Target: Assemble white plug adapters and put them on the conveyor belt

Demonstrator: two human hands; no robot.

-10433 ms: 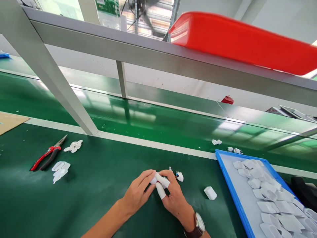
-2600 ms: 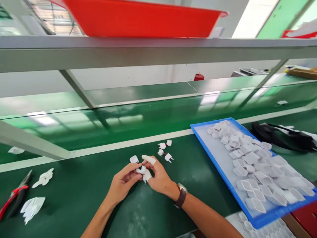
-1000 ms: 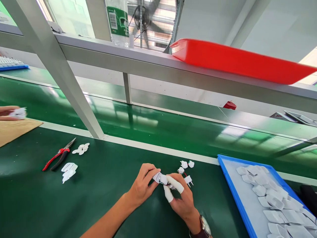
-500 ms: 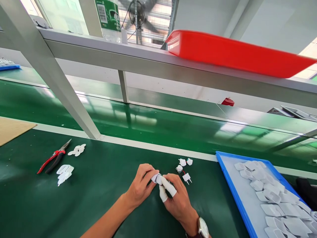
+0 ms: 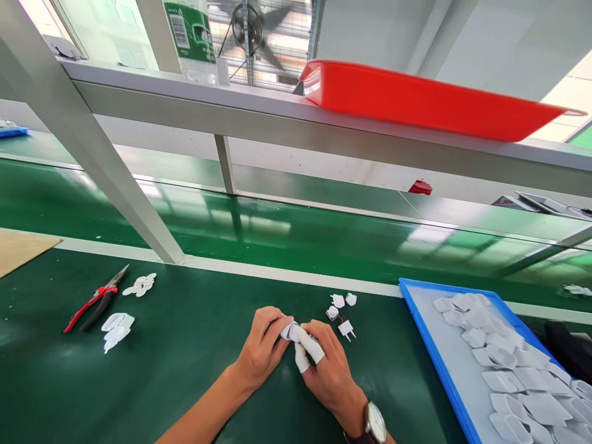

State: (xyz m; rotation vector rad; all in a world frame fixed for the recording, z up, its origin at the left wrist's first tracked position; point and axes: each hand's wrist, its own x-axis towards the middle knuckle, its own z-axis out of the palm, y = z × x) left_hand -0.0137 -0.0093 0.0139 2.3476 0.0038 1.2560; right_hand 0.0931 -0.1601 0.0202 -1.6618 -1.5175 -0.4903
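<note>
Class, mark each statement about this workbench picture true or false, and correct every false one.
1. Several white plastic parts lie in the blue-rimmed tray. True.
2. The pliers are gripped in the left hand. False: they lie on the green bench, and the left hand's fingers are on a small white piece.
3. The wristwatch is on the right wrist. True.
4. The red bin sits on the green bench. False: it rests on the raised shelf.
5. The right hand has white covers on some fingers. True.
</note>
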